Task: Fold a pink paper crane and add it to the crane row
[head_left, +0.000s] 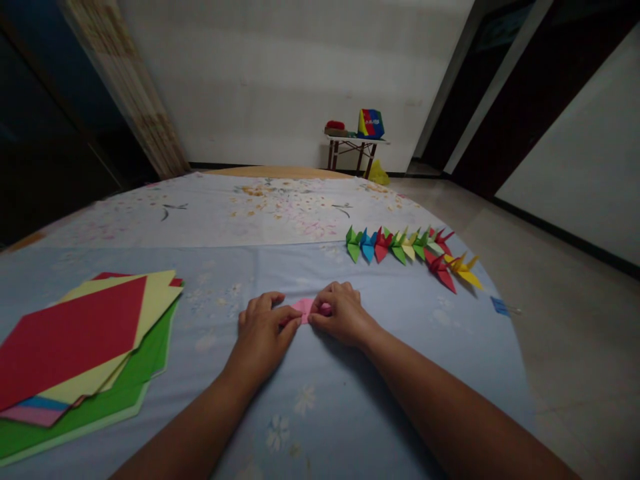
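A small folded piece of pink paper [305, 307] lies on the blue flowered cloth in the middle of the table. My left hand [265, 321] pinches its left side between thumb and forefinger. On the other side, my right hand [341, 312] grips the paper's right part, with the fingers curled over it. Much of the paper is hidden under the fingers, so its exact fold does not show. Beyond my right hand stands a row of folded paper cranes [381, 245] in green, blue, red, yellow and pale colours.
A stack of coloured paper sheets [75, 340], red on top, lies at the left. A blue clip [499, 305] sits at the table's right edge. Against the far wall, a small table [356, 141] carries a colourful box [371, 124]. A yellow bag [379, 174] rests beside it.
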`<state>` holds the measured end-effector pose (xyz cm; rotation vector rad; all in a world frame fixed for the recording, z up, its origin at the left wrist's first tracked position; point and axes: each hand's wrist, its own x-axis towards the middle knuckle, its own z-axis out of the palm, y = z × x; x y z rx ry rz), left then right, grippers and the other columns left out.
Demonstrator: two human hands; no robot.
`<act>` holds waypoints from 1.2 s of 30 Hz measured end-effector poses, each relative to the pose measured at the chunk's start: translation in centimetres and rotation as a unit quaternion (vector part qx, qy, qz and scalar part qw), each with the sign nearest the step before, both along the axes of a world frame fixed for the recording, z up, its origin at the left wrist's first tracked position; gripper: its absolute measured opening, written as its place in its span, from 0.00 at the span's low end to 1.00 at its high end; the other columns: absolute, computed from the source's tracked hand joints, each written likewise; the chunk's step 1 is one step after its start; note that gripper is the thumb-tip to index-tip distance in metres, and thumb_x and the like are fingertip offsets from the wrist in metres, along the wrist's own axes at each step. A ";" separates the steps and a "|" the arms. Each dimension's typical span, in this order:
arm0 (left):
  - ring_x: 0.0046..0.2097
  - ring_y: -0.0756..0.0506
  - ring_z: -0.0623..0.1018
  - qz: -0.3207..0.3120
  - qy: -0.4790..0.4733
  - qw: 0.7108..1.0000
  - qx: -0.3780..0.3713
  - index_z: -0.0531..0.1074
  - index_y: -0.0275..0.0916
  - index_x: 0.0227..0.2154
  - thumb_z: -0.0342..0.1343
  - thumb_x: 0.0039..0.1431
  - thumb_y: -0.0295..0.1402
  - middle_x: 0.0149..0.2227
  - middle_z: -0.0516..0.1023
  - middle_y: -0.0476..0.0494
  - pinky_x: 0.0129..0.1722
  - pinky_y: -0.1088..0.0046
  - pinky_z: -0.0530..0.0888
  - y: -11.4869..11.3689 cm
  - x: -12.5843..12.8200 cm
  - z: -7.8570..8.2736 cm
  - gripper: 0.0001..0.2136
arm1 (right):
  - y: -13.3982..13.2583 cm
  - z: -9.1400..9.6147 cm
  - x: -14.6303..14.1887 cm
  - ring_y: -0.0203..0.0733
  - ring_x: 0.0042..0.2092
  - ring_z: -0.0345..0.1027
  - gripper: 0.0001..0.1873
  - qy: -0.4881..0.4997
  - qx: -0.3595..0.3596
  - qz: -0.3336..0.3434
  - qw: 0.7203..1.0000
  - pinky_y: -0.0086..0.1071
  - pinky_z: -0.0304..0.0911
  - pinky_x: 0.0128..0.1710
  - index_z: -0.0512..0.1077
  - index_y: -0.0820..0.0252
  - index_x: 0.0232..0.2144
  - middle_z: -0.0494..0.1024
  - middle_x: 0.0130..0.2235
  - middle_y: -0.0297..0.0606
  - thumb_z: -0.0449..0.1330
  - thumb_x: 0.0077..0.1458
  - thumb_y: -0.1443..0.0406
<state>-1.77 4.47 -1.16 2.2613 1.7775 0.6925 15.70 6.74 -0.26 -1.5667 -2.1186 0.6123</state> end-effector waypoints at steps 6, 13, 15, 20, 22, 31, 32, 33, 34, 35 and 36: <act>0.50 0.37 0.65 0.048 0.010 0.998 -0.050 0.77 0.52 0.32 0.55 0.52 0.36 0.46 0.68 0.45 0.46 0.56 0.61 -0.1 0.3 0.6 0.07 | 0.1 0.3 0.1 0.44 0.43 0.54 0.04 0.000 -0.017 -0.011 1.000 0.37 0.46 0.43 0.75 0.53 0.26 0.68 0.37 0.36 0.63 0.44 0.62; 0.51 0.37 0.64 0.052 0.016 0.997 -0.059 0.77 0.55 0.32 0.56 0.51 0.35 0.48 0.67 0.47 0.48 0.56 0.60 0.0 0.0 0.6 0.07 | 0.2 0.7 0.8 0.44 0.44 0.54 0.04 -0.022 -0.028 -0.011 0.999 0.38 0.47 0.43 0.75 0.52 0.27 0.68 0.38 0.36 0.63 0.44 0.61; 0.51 0.38 0.64 0.055 0.016 0.996 -0.062 0.77 0.55 0.32 0.56 0.51 0.36 0.49 0.67 0.47 0.49 0.56 0.59 0.1 -0.1 0.6 0.07 | 0.4 0.7 1.1 0.45 0.44 0.54 0.04 -0.026 -0.031 -0.008 0.999 0.38 0.47 0.43 0.75 0.51 0.27 0.68 0.39 0.36 0.64 0.44 0.61; 0.51 0.38 0.64 0.057 0.016 0.996 -0.059 0.77 0.56 0.32 0.56 0.51 0.36 0.49 0.67 0.47 0.49 0.57 0.59 0.2 -0.2 0.4 0.07 | 1.1 0.7 2.7 0.45 0.44 0.55 0.03 -0.039 -0.029 -0.011 0.999 0.38 0.48 0.43 0.75 0.51 0.27 0.69 0.38 0.37 0.63 0.44 0.63; 0.52 0.38 0.63 0.058 0.018 0.996 -0.058 0.77 0.56 0.32 0.56 0.51 0.36 0.49 0.67 0.47 0.49 0.57 0.59 0.2 -0.1 0.4 0.07 | 1.2 0.7 3.3 0.46 0.44 0.55 0.02 -0.043 -0.017 -0.025 0.999 0.39 0.48 0.43 0.76 0.52 0.26 0.69 0.37 0.37 0.64 0.44 0.63; 0.53 0.37 0.62 0.058 0.017 0.997 -0.047 0.78 0.55 0.32 0.56 0.51 0.37 0.50 0.67 0.47 0.49 0.56 0.60 -0.1 -0.1 0.4 0.07 | -0.8 1.2 1.0 0.45 0.46 0.53 0.08 -0.059 0.147 0.159 0.974 0.39 0.46 0.43 0.76 0.43 0.37 0.69 0.42 0.38 0.58 0.53 0.60; 0.53 0.37 0.62 0.054 0.014 0.997 -0.047 0.78 0.55 0.32 0.56 0.51 0.37 0.50 0.66 0.46 0.50 0.55 0.59 -0.1 -0.2 0.4 0.07 | -1.0 1.4 0.9 0.45 0.46 0.53 0.09 -0.075 0.144 0.175 0.971 0.40 0.45 0.43 0.75 0.42 0.37 0.70 0.42 0.38 0.57 0.54 0.58; 0.53 0.37 0.62 0.049 0.010 0.998 -0.048 0.78 0.55 0.32 0.56 0.51 0.37 0.50 0.66 0.46 0.50 0.54 0.59 -0.1 -0.3 0.4 0.07 | -1.2 1.5 0.9 0.45 0.45 0.53 0.10 -0.088 0.137 0.184 0.969 0.40 0.45 0.43 0.75 0.42 0.38 0.70 0.41 0.38 0.56 0.55 0.58; 0.54 0.36 0.62 0.043 0.007 0.998 -0.051 0.78 0.55 0.32 0.56 0.51 0.37 0.51 0.66 0.46 0.50 0.53 0.58 -0.1 -0.5 0.5 0.07 | -1.2 1.6 1.0 0.45 0.45 0.53 0.10 -0.097 0.128 0.188 0.969 0.40 0.45 0.43 0.75 0.42 0.38 0.70 0.41 0.38 0.55 0.55 0.57; 0.54 0.36 0.61 0.037 0.005 0.998 -0.055 0.78 0.55 0.32 0.56 0.51 0.37 0.51 0.65 0.46 0.50 0.53 0.58 0.0 -0.6 0.5 0.07 | -1.3 1.7 1.2 0.45 0.45 0.53 0.10 -0.104 0.119 0.189 0.969 0.40 0.45 0.43 0.75 0.42 0.39 0.70 0.41 0.38 0.56 0.55 0.58; 0.54 0.36 0.61 0.032 0.004 0.998 -0.058 0.78 0.55 0.33 0.56 0.51 0.37 0.52 0.65 0.46 0.50 0.52 0.58 0.0 -0.8 0.6 0.08 | -1.2 1.8 1.3 0.45 0.45 0.53 0.11 -0.108 0.111 0.189 0.970 0.40 0.44 0.43 0.74 0.41 0.40 0.70 0.41 0.38 0.56 0.54 0.58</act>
